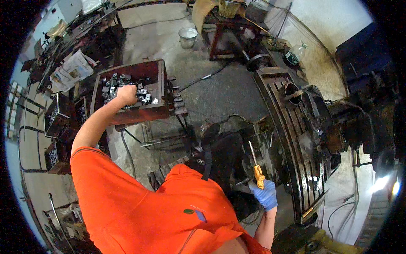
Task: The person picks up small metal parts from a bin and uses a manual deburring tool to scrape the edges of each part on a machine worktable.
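Note:
My bare left hand (127,94) reaches down into a reddish-brown box (146,114) at the left, its fingers curled among small shiny metal pieces (146,97). Whatever those fingers hold is hidden beneath the hand. A blue glove covers my right hand (265,195), which is closed around the handle of a yellow air blow gun (259,173). The gun's long thin metal nozzle points up and away from me, beside the machine on the right and touching nothing.
A long slotted machine table (281,114) runs along my right, with a dark cup-shaped container (292,94) on it. Smaller boxes of parts (57,114) stand at far left. Beyond are a metal bucket (187,37) and a dark red stand (220,36). Cables cross the floor.

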### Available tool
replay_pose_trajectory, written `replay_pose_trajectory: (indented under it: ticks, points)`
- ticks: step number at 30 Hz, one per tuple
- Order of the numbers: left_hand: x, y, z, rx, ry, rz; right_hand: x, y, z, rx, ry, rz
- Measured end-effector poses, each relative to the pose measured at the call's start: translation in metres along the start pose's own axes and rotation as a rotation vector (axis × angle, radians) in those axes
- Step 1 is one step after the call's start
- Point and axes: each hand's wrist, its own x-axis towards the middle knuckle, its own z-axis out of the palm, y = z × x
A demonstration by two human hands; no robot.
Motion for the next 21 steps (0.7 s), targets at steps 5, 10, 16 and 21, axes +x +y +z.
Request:
replay_pose_trajectory:
  ticks: [5,10,16,21]
  points:
    - [0.002,0.0,0.011,-0.021,0.118,-0.041,-0.001,0.013,0.001,0.018,-0.031,0.068]
    - [0.026,-0.008,-0.001,-0.711,0.241,-0.111,-0.002,0.011,0.003,0.004,0.003,0.021]
    - [-0.015,0.152,-0.083,-1.683,-0.083,0.351,0.005,-0.027,-0.02,-0.285,-0.026,-0.057]
    - [-0.027,0.33,-0.081,-1.435,-0.505,0.914,0.001,-0.005,-0.035,-0.311,-0.041,0.118]
